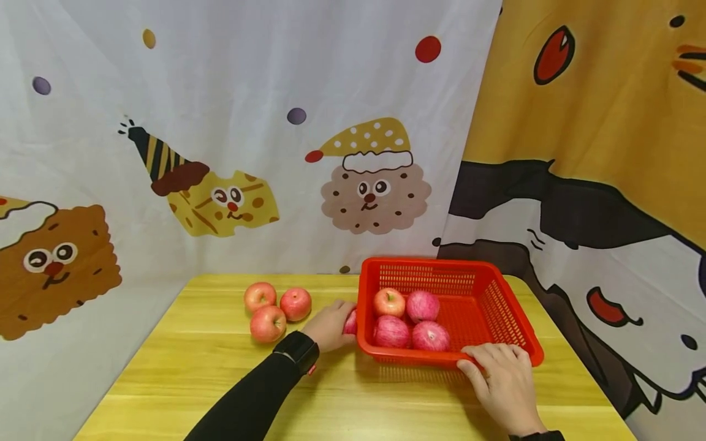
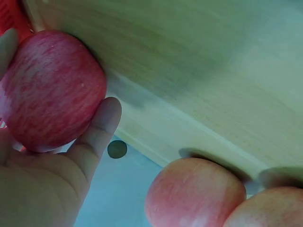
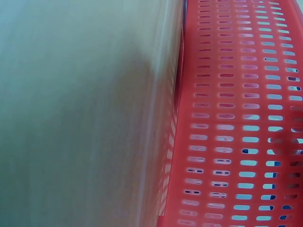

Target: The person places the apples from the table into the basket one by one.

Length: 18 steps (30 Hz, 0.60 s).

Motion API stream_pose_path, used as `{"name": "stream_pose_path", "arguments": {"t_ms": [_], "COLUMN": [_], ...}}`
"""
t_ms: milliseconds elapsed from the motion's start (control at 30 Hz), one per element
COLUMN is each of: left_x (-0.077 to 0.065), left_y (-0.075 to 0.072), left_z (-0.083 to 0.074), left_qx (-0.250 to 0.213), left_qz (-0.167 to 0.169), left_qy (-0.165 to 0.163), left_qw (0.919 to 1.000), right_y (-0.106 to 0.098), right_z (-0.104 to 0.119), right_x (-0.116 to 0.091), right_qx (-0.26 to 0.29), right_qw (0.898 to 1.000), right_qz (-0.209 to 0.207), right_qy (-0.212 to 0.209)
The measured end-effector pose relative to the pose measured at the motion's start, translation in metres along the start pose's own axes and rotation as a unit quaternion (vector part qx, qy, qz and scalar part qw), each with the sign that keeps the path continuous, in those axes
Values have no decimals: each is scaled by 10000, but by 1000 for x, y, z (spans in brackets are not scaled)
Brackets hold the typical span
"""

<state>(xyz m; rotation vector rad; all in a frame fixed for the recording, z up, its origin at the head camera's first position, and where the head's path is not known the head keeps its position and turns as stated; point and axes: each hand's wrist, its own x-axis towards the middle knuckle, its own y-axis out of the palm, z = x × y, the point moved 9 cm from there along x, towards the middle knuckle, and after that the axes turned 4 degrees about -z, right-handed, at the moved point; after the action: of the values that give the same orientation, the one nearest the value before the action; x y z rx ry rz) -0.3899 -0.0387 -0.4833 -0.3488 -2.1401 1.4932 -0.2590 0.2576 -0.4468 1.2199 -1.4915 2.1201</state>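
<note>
My left hand point(image 1: 331, 326) grips a red apple point(image 2: 53, 91) just outside the left wall of a red plastic basket point(image 1: 496, 269). In the left wrist view, the thumb and fingers lie round this apple's sides. My right hand point(image 1: 504, 383) holds the basket's front rim near the right corner, fingers over the edge and thumb on the near side. Several apples lie in the basket's left half, among them a paler one point(image 1: 389, 303) at the back and a striped one point(image 1: 431, 336) at the front. The right wrist view shows the slotted basket wall point(image 3: 227, 109), with the hand out of sight.
Three apples sit together on the wooden table point(image 1: 182, 367) left of the basket, one of them an apple point(image 1: 268, 324) nearest the left forearm. A printed curtain point(image 1: 248, 73) hangs behind the table and along its sides.
</note>
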Motion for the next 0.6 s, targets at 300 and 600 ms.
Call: {"name": "stream_pose_path", "arguments": {"t_ms": [300, 600], "left_x": [-15, -11], "left_y": [0, -41], "left_z": [5, 22], "left_qx": [-368, -331], "left_qz": [173, -886], "left_qy": [-24, -755], "left_qw": [9992, 9926], "right_y": [0, 0], "right_z": [1, 1], "right_x": [0, -1], "right_qx": [-8, 32], "right_qw": [10000, 10000], "right_qz": [-32, -16], "right_qy": [-32, -10]}}
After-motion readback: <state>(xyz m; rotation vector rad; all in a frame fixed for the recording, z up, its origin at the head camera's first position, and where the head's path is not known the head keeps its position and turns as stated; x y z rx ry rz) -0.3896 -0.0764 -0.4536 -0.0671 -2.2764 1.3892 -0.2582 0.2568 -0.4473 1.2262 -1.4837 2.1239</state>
